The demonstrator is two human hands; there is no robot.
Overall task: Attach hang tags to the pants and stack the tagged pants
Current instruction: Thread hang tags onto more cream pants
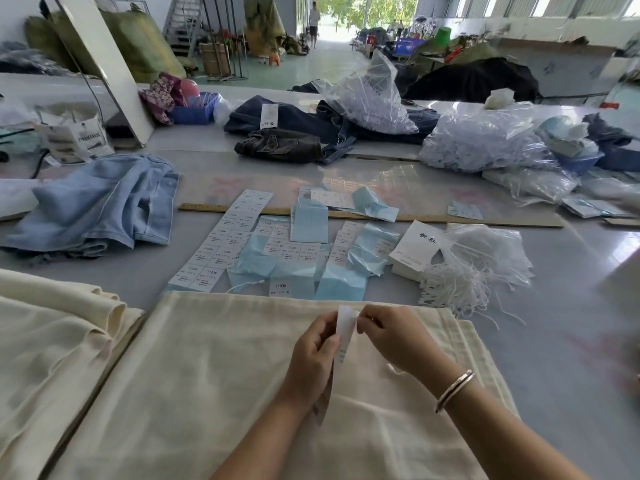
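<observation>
**Tag held upright over the cream pants**

Both my forearms reach in from the near edge of the bench, meeting above the cream pants [214,368] spread flat before me. My left hand [313,351] is curled, fingers folded in, thumb side up, gripping the white hang tag [344,332] along its left side. My right hand [391,336], a bangle [454,389] on its wrist, comes in from the right and pinches the tag's top corner between thumb and fingertips. The tag stands nearly upright, its long axis running from its top end, away from me, down toward the fabric, where its lower end slips behind my left wrist. I cannot tell whether it touches the pants.

To my left, at the near left corner, more cream pants [52,341] lie folded in a pile, just beside the pair I am working on.

Beyond the waistband lie sheets of white size labels [221,240] and pale blue backing papers [308,223], then a bundle of white tag strings [460,278] beside a stack of white cards [414,249]. A long wooden ruler [433,216] crosses the bench behind them. Light blue jeans [100,202] lie crumpled toward the left edge; dark jeans [287,133] and clear plastic bags [485,140] sit at the far side.
</observation>
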